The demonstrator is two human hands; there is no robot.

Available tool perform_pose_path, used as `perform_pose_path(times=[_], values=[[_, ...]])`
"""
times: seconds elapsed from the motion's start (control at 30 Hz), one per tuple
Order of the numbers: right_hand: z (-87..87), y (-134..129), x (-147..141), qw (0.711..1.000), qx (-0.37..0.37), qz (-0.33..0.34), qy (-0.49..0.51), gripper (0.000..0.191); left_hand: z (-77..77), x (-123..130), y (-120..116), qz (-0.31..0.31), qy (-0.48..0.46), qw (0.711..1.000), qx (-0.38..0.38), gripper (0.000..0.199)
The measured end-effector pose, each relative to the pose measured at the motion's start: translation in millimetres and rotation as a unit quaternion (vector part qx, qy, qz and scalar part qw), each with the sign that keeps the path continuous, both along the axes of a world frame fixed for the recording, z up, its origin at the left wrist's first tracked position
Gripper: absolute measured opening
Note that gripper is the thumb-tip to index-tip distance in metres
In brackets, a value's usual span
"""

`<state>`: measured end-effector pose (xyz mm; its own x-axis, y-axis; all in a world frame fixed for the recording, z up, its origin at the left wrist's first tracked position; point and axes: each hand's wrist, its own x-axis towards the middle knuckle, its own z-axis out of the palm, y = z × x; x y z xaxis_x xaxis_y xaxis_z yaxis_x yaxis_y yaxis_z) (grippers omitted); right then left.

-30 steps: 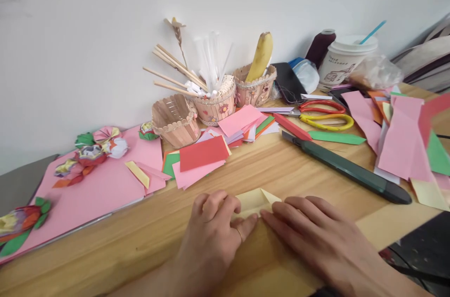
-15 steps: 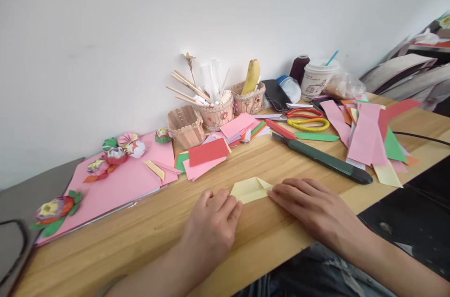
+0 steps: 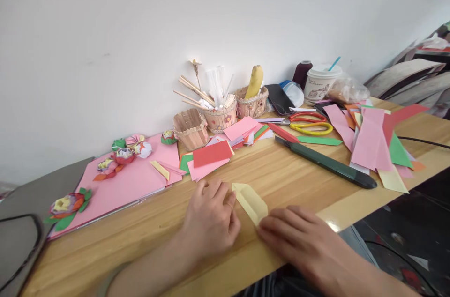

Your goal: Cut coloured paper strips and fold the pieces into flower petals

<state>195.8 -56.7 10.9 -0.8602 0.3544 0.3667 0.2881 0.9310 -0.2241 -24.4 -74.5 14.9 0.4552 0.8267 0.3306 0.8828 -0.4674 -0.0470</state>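
A folded strip of pale yellow paper lies slantwise on the wooden table between my hands, with raised creases along it. My left hand is curled at its upper left end, fingers bent and pressed together against the paper's edge; the thumb is hidden. At the lower right end, my right hand has its fingers closed together on the paper's tip, its thumb out of sight beneath them.
Pink sheets with paper flowers lie left. Behind are cut paper pieces and wooden baskets. A dark green cutter, yellow-and-red scissors, paper strips and a lidded cup are on the right.
The yellow paper has turned clockwise, from lying crosswise to slanting down to the right. My right hand has moved nearer to me with that end. The view has shifted slightly.
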Motion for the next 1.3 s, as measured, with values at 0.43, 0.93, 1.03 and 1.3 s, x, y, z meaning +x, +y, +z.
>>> perform_pose_path(times=[0.43, 0.93, 1.03, 1.3], values=[[-11.7, 56, -12, 0.998, 0.048, -0.017, -0.040, 0.038, -10.1, -12, 17, -0.045, -0.200, 0.973, -0.102, 0.020], [-14.5, 27, 3, 0.987, 0.096, -0.126, -0.023, 0.023, -14.7, -11, 18, -0.056, -0.216, 0.969, -0.102, 0.008], [-12.4, 30, 2, 0.991, 0.068, -0.113, -0.017, 0.020, -13.6, -14, 20, -0.109, -0.194, 0.972, -0.070, 0.016], [-4.5, 35, 5, 0.997, 0.048, -0.062, 0.002, 0.016, -6.2, -22, 24, -0.221, -0.082, 0.972, 0.016, 0.014]])
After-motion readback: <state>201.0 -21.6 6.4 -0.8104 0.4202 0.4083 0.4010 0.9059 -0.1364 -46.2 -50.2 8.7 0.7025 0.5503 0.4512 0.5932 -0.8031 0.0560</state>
